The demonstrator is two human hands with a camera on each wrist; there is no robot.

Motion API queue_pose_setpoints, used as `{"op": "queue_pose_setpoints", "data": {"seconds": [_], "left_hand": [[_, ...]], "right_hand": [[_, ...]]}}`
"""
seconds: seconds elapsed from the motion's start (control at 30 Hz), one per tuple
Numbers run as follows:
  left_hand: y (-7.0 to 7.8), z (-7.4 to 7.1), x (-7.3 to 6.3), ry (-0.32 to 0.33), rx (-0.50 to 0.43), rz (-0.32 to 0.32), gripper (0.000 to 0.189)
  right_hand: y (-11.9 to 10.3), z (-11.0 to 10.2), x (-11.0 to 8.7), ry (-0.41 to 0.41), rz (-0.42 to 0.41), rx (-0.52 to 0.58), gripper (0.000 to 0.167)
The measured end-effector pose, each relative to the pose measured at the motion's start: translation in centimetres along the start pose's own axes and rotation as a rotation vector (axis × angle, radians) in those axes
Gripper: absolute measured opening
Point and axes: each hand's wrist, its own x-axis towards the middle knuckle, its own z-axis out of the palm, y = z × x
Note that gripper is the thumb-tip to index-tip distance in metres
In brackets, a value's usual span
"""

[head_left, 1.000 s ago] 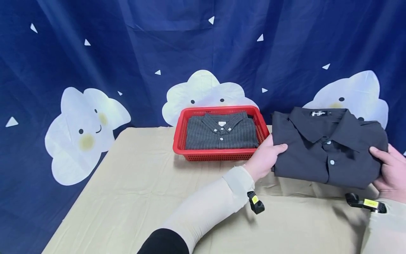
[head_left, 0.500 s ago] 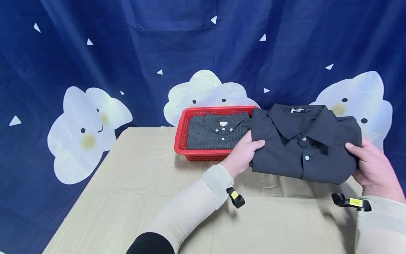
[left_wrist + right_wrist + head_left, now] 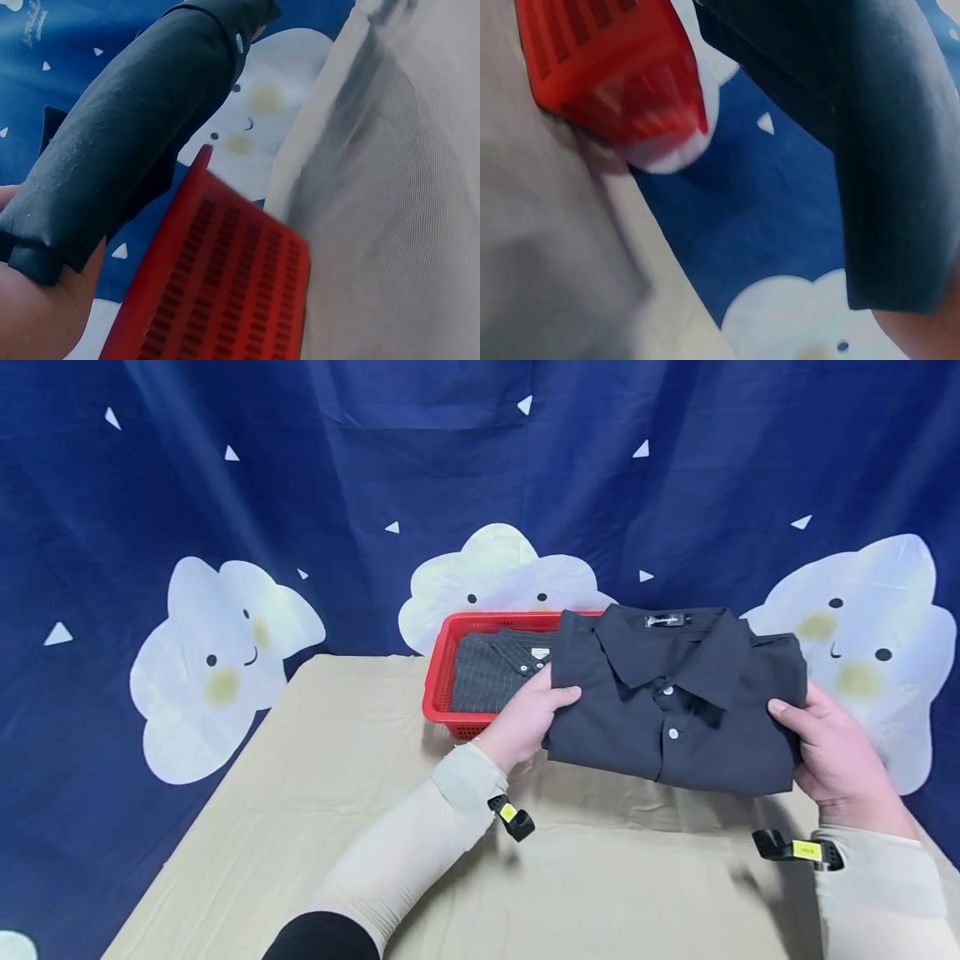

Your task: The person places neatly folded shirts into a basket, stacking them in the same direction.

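Note:
Between my two hands a folded dark shirt (image 3: 615,718) hangs above the table, its collar and white buttons facing up. My left hand (image 3: 525,714) grips its left edge, thumb on top. On the opposite edge my right hand (image 3: 840,760) holds it the same way, with the fingers hidden underneath. Behind the shirt stands a red plastic basket (image 3: 441,681), its right part covered in the head view. A folded pinstriped shirt (image 3: 480,677) lies inside. The left wrist view shows the held shirt (image 3: 135,127) side-on, above the basket (image 3: 232,270).
A beige cloth covers the table (image 3: 360,760), which reaches back to a dark blue curtain (image 3: 360,452) printed with clouds and small triangles. The basket sits near the table's back edge.
Both hands have carried the dark shirt leftward, from beside the basket to where it overlaps the basket's right part in the head view. The grip stays the same.

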Motion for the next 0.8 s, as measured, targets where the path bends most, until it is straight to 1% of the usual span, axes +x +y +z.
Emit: {"op": "queue_pose_setpoints", "data": {"seconds": [0.13, 0.3, 0.5, 0.57, 0.67, 0.77, 0.8], "left_hand": [[1.0, -1.2, -1.0, -0.004, 0.004, 0.007, 0.056], [2.4, -3.0, -2.3, 0.015, 0.027, 0.031, 0.056], [3.3, -5.1, -3.0, 0.056, 0.067, 0.042, 0.056], [3.8, -5.7, -3.2, 0.076, 0.087, 0.041, 0.055], [4.4, -6.6, -3.3, 0.127, 0.146, 0.033, 0.056], [5.0, -7.7, -3.2, 0.175, 0.179, 0.032, 0.058], [5.2, -8.0, -3.2, 0.191, 0.188, 0.035, 0.058]], "right_hand": [[0.7, 1.4, 0.9, -0.015, -0.013, -0.031, 0.044], [1.8, 3.2, 2.6, -0.001, 0.016, -0.068, 0.04], [2.9, 4.6, 4.5, 0.004, 0.023, -0.126, 0.039], [3.1, 5.0, 5.2, 0.013, 0.025, -0.155, 0.037], [3.2, 5.7, 6.3, 0.026, 0.036, -0.192, 0.034], [3.4, 6.4, 7.7, 0.041, 0.044, -0.235, 0.031], [3.4, 6.6, 8.2, 0.052, 0.048, -0.265, 0.03]]}}
